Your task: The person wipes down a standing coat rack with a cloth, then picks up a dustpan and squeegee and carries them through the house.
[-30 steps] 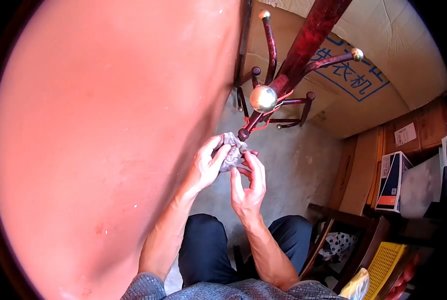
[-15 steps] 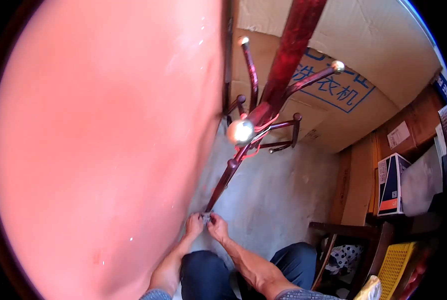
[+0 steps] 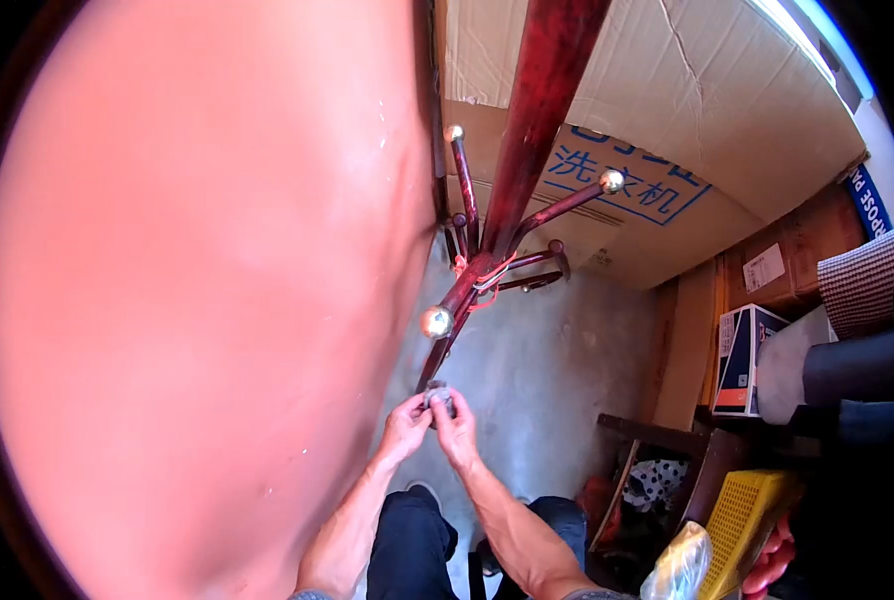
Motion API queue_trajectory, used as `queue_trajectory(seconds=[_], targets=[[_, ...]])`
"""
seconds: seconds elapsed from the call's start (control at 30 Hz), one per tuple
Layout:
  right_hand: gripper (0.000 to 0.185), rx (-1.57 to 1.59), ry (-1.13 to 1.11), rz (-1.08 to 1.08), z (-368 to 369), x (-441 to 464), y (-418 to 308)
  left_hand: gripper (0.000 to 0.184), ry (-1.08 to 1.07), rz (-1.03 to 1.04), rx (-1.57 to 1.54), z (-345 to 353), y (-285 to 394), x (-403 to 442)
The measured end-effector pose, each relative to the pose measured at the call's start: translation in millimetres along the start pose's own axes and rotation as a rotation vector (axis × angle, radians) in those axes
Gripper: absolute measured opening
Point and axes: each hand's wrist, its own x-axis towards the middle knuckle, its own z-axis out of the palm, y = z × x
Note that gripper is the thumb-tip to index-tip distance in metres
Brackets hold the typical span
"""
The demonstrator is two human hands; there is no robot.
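Observation:
My left hand [image 3: 404, 428] and my right hand [image 3: 456, 430] meet in front of me, fingers pinched together. Between the fingertips is a small, crumpled grey thing [image 3: 439, 394], possibly a scrap of cloth or plastic. Just beyond it ends a leg of a dark red coat stand [image 3: 537, 110]; I cannot tell whether the two touch. Gold balls tip some of the stand's arms, and a red cord [image 3: 487, 290] is wound round the joint where they meet.
On my left a large pink surface [image 3: 207, 300] fills the view. Behind the stand leans a big cardboard box [image 3: 647, 90] with blue printing. To the right are stacked boxes [image 3: 742, 360], a dark wooden frame [image 3: 657, 433], a yellow basket [image 3: 752, 510] and a clear plastic bag [image 3: 680, 565]. The floor is grey concrete [image 3: 557, 370].
Both hands have come up from the lower end of the stand's leg, and the grey thing between them shows more fully. My view has shifted, so the stand's joint appears lower and further left.

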Motion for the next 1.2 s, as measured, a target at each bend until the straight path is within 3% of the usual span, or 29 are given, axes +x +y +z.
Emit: queue_trajectory(seconds=[0.03, 0.07, 0.1, 0.2, 0.23, 0.3, 0.4, 0.5, 0.53, 0.63, 0.8, 0.83, 0.93, 1.1, 1.2], targets=[[0.038, 0.126, 0.008, -0.030, 2.7, -8.5, -19.9, 0.035, -0.019, 0.043, -0.017, 3.8, 16.5, -11.6], [0.024, 0.027, 0.110, -0.097, 4.9, -14.8, -40.7, 0.039, -0.051, 0.035, -0.184, 5.7, 27.0, -20.3], [0.023, 0.021, 0.184, -0.241, 16.9, -25.8, -76.5, 0.039, -0.051, 0.026, -0.180, 7.9, 53.7, -33.0], [0.035, 0.026, 0.202, -0.549, 58.2, -68.1, -189.2, 0.037, 0.067, 0.130, -0.377, 10.6, 162.4, -69.9], [0.037, -0.059, 0.231, -0.787, 71.0, -72.8, -209.9, 0.037, 0.088, 0.169, -0.419, 9.1, 185.5, -79.1], [0.038, -0.443, 0.312, -1.062, 97.9, -83.6, -261.2, 0.045, 0.085, 0.233, -0.484, 6.0, 217.0, -86.8], [0.042, -0.425, 0.330, -1.021, 107.9, -59.8, -236.0, 0.048, 0.095, 0.237, -0.553, 10.4, 246.2, -94.6], [0.033, -0.324, 0.409, -0.843, 110.9, -72.2, -214.2, 0.054, 0.227, 0.194, -0.472, 7.3, 253.1, -110.7], [0.027, -0.168, 0.309, -0.420, 105.4, -72.6, -188.9, 0.053, 0.254, 0.169, -0.418, 6.1, 260.4, -121.7], [0.027, -0.003, 0.281, -0.372, 112.2, -100.8, -204.2, 0.051, 0.304, 0.144, -0.362, 1.0, 267.2, -139.5], [0.029, 0.202, 0.421, -0.337, 158.8, -108.3, -263.7, 0.050, 0.328, -0.028, -0.302, -7.7, 247.3, -202.6], [0.029, 0.278, 0.386, -0.201, 161.2, -104.8, -264.0, 0.051, 0.326, -0.087, -0.291, -7.5, 239.5, -219.7], [0.031, 0.183, 0.327, -0.183, 158.8, -99.5, -231.7, 0.047, 0.298, -0.175, -0.258, -8.7, 218.5, -266.7], [0.035, 0.100, 0.312, 0.223, 119.3, -175.4, -200.0, 0.043, 0.274, -0.342, -0.212, -18.8, 206.4, -332.3], [0.038, 0.069, 0.453, 0.362, 78.0, -237.0, -174.8, 0.042, 0.287, -0.418, -0.199, -25.9, 205.4, -364.7]])
